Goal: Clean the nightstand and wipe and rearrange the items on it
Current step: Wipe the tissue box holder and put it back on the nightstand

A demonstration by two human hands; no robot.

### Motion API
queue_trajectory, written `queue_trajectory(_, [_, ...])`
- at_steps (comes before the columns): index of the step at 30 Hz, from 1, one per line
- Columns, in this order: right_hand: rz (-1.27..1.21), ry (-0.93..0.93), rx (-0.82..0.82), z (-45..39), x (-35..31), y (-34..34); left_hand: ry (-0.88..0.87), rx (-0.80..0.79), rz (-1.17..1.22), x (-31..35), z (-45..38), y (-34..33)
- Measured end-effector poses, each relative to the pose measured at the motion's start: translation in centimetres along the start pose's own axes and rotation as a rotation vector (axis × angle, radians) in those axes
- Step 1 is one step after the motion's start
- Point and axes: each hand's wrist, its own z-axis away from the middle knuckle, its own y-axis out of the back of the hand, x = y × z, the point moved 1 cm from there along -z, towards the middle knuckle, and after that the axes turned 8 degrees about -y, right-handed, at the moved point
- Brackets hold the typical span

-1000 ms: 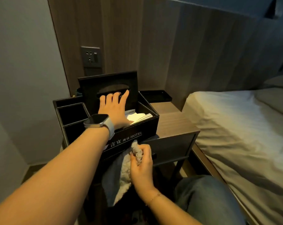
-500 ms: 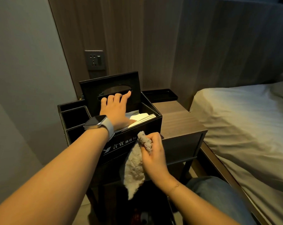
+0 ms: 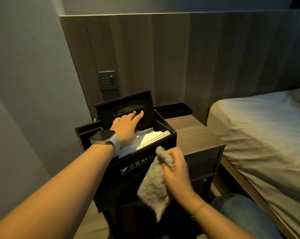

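Beyond both hands to the right, a bed (image 3: 259, 135) with pale sheets; behind, a wood wall panel (image 3: 180, 57) with a socket plate (image 3: 108, 80) above the left hand. Under both grips, the dark wooden nightstand (image 3: 195, 135), its bare top stretching right of the cloth hand.

Between the two hands, a black organizer box (image 3: 145, 163) bearing hotel lettering, sitting at the nightstand's left end, side compartments (image 3: 84, 133) lying left of the watch wrist. Lid (image 3: 125, 107) propped upright, probably to expose the inside for wiping. White tissues (image 3: 152, 137) stacked just right of the left palm.

Left hand (image 3: 127, 128), fingers straight and relaxed, fingertips touching the lid's oval slot, likely bracing it open and steadying the box. Right hand (image 3: 176, 168) curled tight, pinching a fluffy grey cloth (image 3: 154, 183) at its bunched top corner, the rest hanging below in front of the box's front face, seemingly gathered for a wiping pass.

Farther back, right of the lid, a shallow black tray (image 3: 173, 110) against the panel.
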Motion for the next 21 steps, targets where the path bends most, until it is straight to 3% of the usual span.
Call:
queue_trajectory(2, [-0.009, 0.06, 0.041, -1.7, -1.5, 2.8, -0.054, 0.071, 0.092, -0.3, 1.3, 1.0])
queue_trajectory(5, [0.066, 0.133, 0.095, -5.2, -3.1, 5.3, -0.148, 0.419, 0.102, -0.4, 4.1, 3.5])
queue_trajectory(8, [0.157, 0.096, 0.043, -7.7, -2.8, 4.4, -0.067, 0.61, -0.039, -0.9, 5.7, 5.1])
queue_trajectory(11, [0.027, -0.021, 0.047, -7.6, -1.7, 3.2, -0.001, 0.559, -0.126, -1.5, 5.8, 5.2])
queue_trajectory(14, [-0.173, -0.149, 0.009, -6.2, -0.9, 3.7, -0.086, 0.52, 0.094, -0.5, 6.9, 4.5])
queue_trajectory(18, [-0.15, -0.25, -0.022, -4.6, 0.7, 5.9, -0.185, 0.438, 0.121, 2.4, 9.8, 1.2])
queue_trajectory(21, [-0.126, -0.258, 0.039, -3.9, 1.0, 7.7, -0.138, 0.377, 0.11, 3.5, 10.7, -1.1])
